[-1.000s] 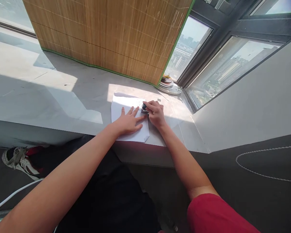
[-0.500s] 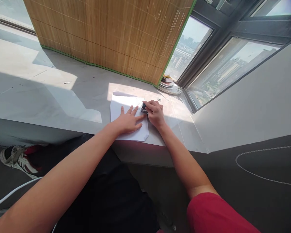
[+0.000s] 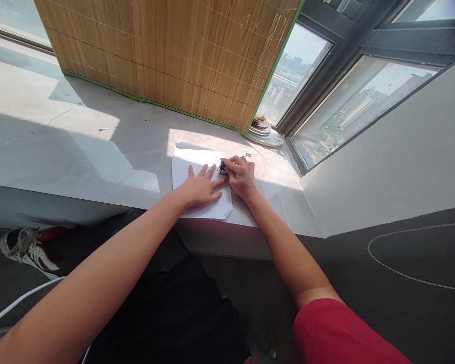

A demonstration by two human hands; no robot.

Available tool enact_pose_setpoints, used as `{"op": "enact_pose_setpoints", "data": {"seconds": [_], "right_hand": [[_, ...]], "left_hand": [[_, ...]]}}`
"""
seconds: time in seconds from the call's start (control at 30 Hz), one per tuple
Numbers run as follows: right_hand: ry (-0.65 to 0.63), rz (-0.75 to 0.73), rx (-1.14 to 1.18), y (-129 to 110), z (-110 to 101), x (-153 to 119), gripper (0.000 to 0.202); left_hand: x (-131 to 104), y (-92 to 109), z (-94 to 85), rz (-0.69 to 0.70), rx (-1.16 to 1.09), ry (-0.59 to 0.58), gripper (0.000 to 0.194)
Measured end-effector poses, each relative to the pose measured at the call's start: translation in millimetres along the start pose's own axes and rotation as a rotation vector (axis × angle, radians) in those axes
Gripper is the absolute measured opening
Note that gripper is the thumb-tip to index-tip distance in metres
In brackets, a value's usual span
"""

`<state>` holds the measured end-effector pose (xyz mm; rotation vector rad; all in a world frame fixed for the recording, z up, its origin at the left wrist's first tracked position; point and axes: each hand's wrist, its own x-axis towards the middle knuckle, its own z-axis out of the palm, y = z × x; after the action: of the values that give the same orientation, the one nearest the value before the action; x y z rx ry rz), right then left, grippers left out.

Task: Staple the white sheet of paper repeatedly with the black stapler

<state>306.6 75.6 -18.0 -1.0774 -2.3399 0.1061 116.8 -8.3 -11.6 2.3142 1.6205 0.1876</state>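
White paper (image 3: 200, 205) lies on the pale window ledge, partly in sunlight, with one near corner creased. My left hand (image 3: 200, 191) rests flat on it, fingers spread. Pinched in the fingers of my right hand (image 3: 243, 177) is a small black tool (image 3: 223, 167) with a shiny lower part. It sits over the paper's right edge, close to my left fingertips. Fingers cover much of the tool, so I cannot tell its exact kind. Small dark marks show on the paper beside it. Just beyond my right hand lies a small grey piece (image 3: 248, 154).
A bamboo mat (image 3: 167, 55) with green edging stands at the back of the ledge. Several stacked round plates or discs (image 3: 263, 132) sit in the window corner. A beaded cord (image 3: 369, 247) hangs at the right; a white cable (image 3: 23, 298) runs at lower left.
The black tool and my right fingers have shifted very slightly left. My left hand stays flat on the paper. The whole view has moved a little.
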Motion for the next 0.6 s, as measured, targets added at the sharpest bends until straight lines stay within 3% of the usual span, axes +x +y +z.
{"op": "enact_pose_setpoints", "data": {"seconds": [0.33, 0.6], "right_hand": [[-0.094, -0.074, -0.156, -8, 5, -4, 0.042], [0.082, 0.087, -0.219, 7, -1, -1, 0.052]], "left_hand": [[1, -1, -1.9, 0.012, -0.011, -0.011, 0.06], [-2, 1, -3.9, -0.03, 0.042, -0.015, 0.079]]}}
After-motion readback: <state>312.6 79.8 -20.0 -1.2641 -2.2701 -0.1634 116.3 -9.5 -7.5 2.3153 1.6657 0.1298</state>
